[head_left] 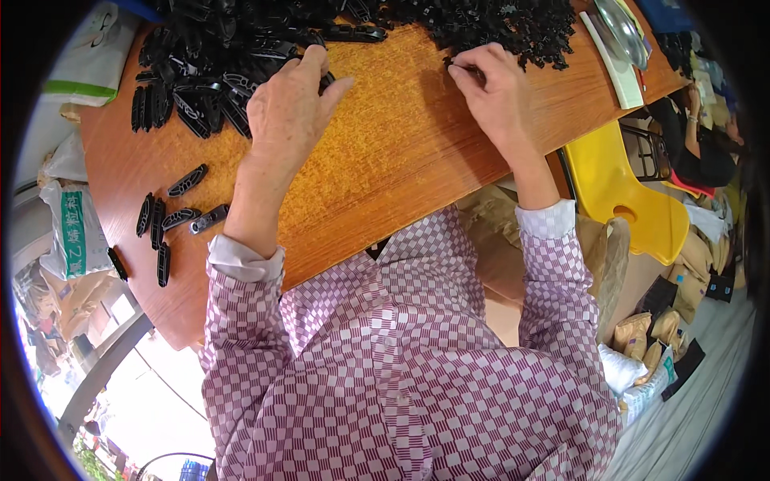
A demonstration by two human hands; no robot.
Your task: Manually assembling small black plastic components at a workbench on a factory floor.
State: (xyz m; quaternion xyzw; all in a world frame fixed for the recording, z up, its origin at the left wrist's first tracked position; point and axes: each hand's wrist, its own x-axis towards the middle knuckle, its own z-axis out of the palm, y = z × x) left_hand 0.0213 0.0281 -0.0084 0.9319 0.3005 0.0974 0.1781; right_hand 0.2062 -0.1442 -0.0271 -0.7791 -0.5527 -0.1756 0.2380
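Note:
My left hand is at the near edge of a heap of long black plastic parts, its fingers curled. One dark part shows between its forefinger and thumb, mostly covered by the hand; the thumb tip stands a little away from it. Over at the right, my right hand bends its fingers beside a pile of small black plastic pieces. Thumb and forefinger close on a small black piece, whose shape I cannot make out. Several more long black parts lie apart near my left forearm.
The wooden table has its near edge at my lap. A shiny metal dish and a pale strip sit at the far right. Beside the table stands a yellow chair; bags lie beyond, near another person.

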